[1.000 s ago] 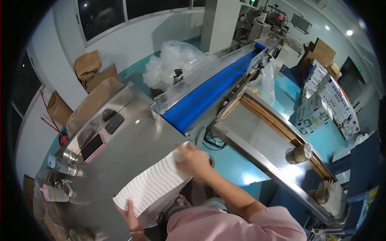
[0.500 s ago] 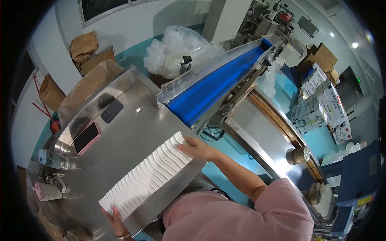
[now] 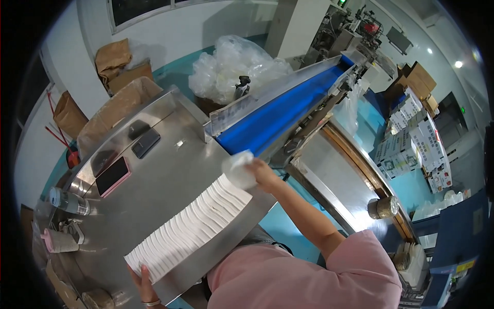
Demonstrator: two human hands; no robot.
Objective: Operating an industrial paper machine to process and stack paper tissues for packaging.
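Note:
A long row of thin white folded pads (image 3: 190,229), pressed face to face, lies along the near edge of the metal table. At its near left end, my left hand (image 3: 144,283) holds the last pads, with the thumb on the side and fingers against the end. My right hand (image 3: 265,176) is closed on a white pad (image 3: 240,170), blurred by motion. It is lifted off the row's far right end, close to the lower end of the blue conveyor belt (image 3: 285,110). What exactly the pads are made of I cannot tell.
On the metal table (image 3: 170,180) lie a pink-edged phone (image 3: 113,176) and a dark phone (image 3: 146,143). A clear bottle (image 3: 69,201) and a pink-lidded cup (image 3: 59,240) stand at the left rim. Right of the conveyor, a side table (image 3: 339,170) carries a tape roll (image 3: 383,207).
My right hand has moved up and right from the row's far end, taking a white pad toward the belt. My left hand stays at the near end. The view has shifted slightly.

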